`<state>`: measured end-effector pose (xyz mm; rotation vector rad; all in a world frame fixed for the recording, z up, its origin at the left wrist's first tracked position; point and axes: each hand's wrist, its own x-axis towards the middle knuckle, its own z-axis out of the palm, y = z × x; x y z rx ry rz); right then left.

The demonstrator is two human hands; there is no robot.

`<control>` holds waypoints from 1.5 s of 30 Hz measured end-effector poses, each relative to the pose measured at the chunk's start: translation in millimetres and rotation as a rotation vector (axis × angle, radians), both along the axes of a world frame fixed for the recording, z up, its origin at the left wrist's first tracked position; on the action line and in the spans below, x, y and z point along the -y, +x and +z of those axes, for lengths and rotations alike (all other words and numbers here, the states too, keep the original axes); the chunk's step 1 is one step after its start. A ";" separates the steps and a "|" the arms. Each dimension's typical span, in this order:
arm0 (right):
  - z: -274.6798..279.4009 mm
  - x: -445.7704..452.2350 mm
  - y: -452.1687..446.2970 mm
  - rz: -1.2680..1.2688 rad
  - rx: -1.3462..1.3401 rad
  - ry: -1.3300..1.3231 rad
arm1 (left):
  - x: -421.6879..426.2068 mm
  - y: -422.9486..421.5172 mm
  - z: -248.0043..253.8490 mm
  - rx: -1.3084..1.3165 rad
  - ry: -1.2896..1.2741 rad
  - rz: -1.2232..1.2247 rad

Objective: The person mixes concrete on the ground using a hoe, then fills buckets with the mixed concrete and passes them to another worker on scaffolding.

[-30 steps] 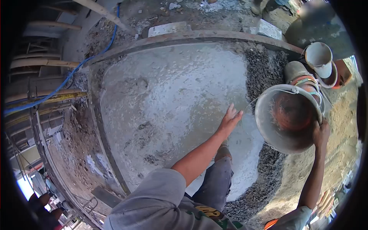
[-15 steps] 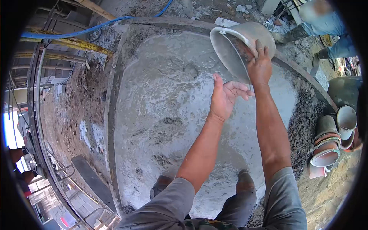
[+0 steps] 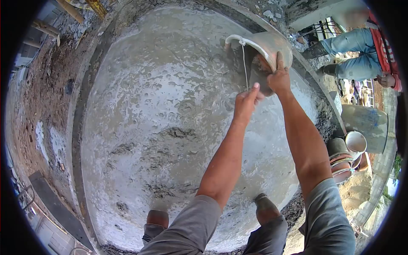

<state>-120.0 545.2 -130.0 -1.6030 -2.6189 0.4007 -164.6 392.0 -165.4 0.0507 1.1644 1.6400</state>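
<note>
A grey, mud-smeared bucket [image 3: 278,44] is tipped on its side above wet grey cement mix [image 3: 170,110], its mouth turned to the left and down. My right hand [image 3: 279,80] grips the bucket at its rim, with a finger along the outside. From the rim a thin pale cord handle [image 3: 245,68] runs down to my left hand [image 3: 247,103], whose fingers are curled around it with the thumb pointing up. The fingertips of that hand are slightly blurred. Part of the bucket's inside is in shadow.
A low concrete border [image 3: 76,140] runs round the mix. Stacked buckets [image 3: 340,159] and a large drum [image 3: 365,125] stand at the right. Another person in jeans [image 3: 355,53] is at the upper right. A dark plank [image 3: 57,208] lies at the lower left. My boots [image 3: 265,202] stand in the mix.
The bucket has tipped further over, its mouth lower towards the mix. My left hand has gone from spread fingers to closed around the cord handle. The view has shifted to the right.
</note>
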 end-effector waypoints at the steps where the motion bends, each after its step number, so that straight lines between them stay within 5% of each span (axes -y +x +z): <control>1: -6.8 -1.2 0.3 0.045 -0.042 0.030 | -1.2 5.0 -5.6 0.060 0.052 0.013; 4: -34.9 7.0 21.8 0.143 -0.119 0.012 | 50.2 19.0 -34.8 0.201 0.170 0.083; 9: -62.8 161.4 13.9 0.165 -0.212 -0.239 | 269.9 -10.1 -34.7 0.121 0.031 0.084; 11: -35.0 232.1 2.5 0.010 -0.352 -0.577 | 326.5 -48.9 29.7 0.035 -0.172 0.034; 13: -22.4 287.9 -9.3 0.006 -0.352 -0.601 | 351.0 -82.6 92.2 -0.121 -0.325 -0.025; 17: 15.6 378.2 -37.7 -0.492 -0.443 -0.981 | 373.0 -113.4 195.4 -0.543 -0.591 -0.140; 18: -4.4 388.0 -36.8 -0.614 -0.247 -1.083 | 371.3 -121.0 221.4 -0.682 -0.646 -0.179; 22: 112.1 500.4 -65.4 -0.723 -0.564 -1.671 | 413.0 -160.4 383.2 -0.977 -0.935 -0.357; 25: 251.1 560.4 -105.7 -0.579 -0.365 -1.540 | 499.9 -206.7 489.1 -1.012 -0.681 -0.217; 27: 303.7 589.5 -129.5 -0.428 -0.438 -1.690 | 548.0 -219.2 601.1 -1.036 -0.694 -0.177; 29: 379.6 599.2 -148.4 -0.361 -0.434 -1.744 | 568.2 -224.4 652.9 -1.142 -0.722 -0.076; 31: 497.4 614.6 -198.6 0.082 -0.472 -1.792 | 611.1 -247.9 770.8 -1.189 -0.754 0.112; 34: 596.2 636.2 -245.8 0.345 -0.504 -1.793 | 637.1 -278.3 870.2 -1.368 -0.862 0.233; 38: 674.6 669.0 -303.0 0.556 -0.531 -1.777 | 654.4 -314.0 947.7 -1.187 -0.938 0.689; 45: 726.4 693.9 -347.4 0.781 -0.554 -1.683 | 724.4 -390.8 978.9 -1.114 -0.800 0.815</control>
